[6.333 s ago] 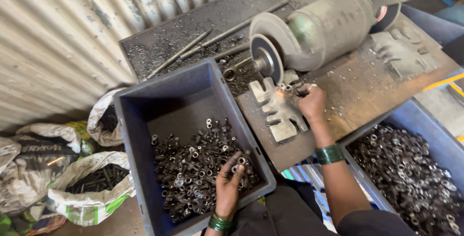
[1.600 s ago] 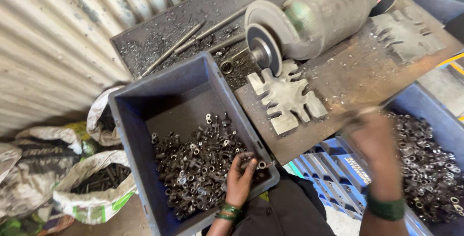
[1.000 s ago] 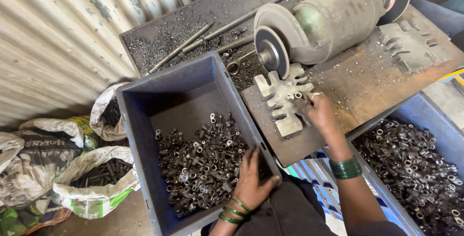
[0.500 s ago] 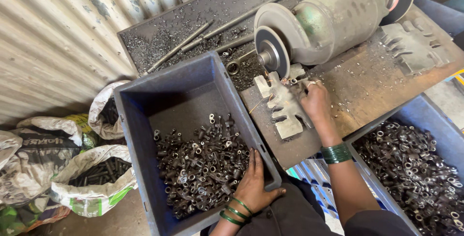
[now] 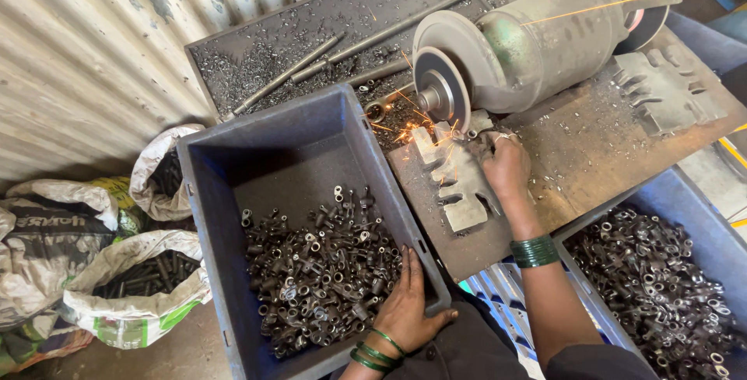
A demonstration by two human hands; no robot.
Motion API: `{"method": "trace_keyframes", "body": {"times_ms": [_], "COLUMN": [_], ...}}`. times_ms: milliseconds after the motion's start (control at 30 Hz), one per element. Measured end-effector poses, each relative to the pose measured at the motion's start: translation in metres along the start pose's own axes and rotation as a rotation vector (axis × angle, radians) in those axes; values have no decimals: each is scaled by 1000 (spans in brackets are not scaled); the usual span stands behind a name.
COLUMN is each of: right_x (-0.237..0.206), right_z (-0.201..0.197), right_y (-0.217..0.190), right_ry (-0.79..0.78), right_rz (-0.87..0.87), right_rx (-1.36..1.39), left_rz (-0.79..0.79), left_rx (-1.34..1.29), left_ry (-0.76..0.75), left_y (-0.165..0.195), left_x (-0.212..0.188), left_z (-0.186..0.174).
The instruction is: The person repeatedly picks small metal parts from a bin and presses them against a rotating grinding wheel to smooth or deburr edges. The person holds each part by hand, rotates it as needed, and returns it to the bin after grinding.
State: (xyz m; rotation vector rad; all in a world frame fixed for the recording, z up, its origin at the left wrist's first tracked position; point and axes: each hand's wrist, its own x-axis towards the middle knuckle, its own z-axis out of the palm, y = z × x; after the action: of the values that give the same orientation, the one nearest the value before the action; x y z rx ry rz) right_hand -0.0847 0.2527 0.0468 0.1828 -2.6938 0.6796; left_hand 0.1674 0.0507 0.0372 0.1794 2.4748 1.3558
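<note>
Currently the right hand (image 5: 506, 166) rests on the notched metal rest plate (image 5: 459, 182) in front of the grinding wheel (image 5: 441, 94), its fingers curled and closed on a small metal part that it presses toward the lower edge of the wheel; the part itself is almost wholly hidden by the fingers, so its shape and long axis cannot be told. Sparks (image 5: 405, 119) fan out to the left of the contact point, over the dark tray of filings (image 5: 311, 30) behind, which indicates that the part meets the wheel just up and left of the knuckles. The wheel's face stands on edge, with the motor housing (image 5: 545, 42) extending to the right along the bench (image 5: 591, 139). The left hand (image 5: 408, 306) lies palm down in the near right corner of the grey bin (image 5: 206, 217), fingers spread flat and loose on the heap of small metal fittings (image 5: 319, 271); no single fitting can be seen pinched in it. This bin sits directly left of the rest plate, its right wall touching the bench edge, so the supply lies nearer the left hand, well apart from the wheel. A second blue bin (image 5: 700, 217) of similar fittings stands on the right, below the right forearm and its green bangles (image 5: 535, 251). Sacks (image 5: 132, 302) of dark rods stand at the far left.
</note>
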Motion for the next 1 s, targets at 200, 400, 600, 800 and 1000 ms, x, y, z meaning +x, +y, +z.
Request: {"method": "trace_keyframes", "body": {"times_ms": [200,400,600,800,1000], "right_x": [-4,-5,-17,-31,-23], "right_z": [-1,-3,-4,-4,1], "right_y": [-3,1,4,9,10], "right_ry": [117,-45,110,380,86], "right_rz": [-121,236,109,-405,-207], "right_rx": [-81,365,166,-13,1], "left_rz": [5,13,-17,19,6], "left_rx": [19,-19,-44,-26,-37], "left_ry": [-4,42,37,57,59], "left_y": [-3,-6,-11,-13,-10], "left_x": [0,-1,1,1,1], "left_z": [4,6,9,11,9]}}
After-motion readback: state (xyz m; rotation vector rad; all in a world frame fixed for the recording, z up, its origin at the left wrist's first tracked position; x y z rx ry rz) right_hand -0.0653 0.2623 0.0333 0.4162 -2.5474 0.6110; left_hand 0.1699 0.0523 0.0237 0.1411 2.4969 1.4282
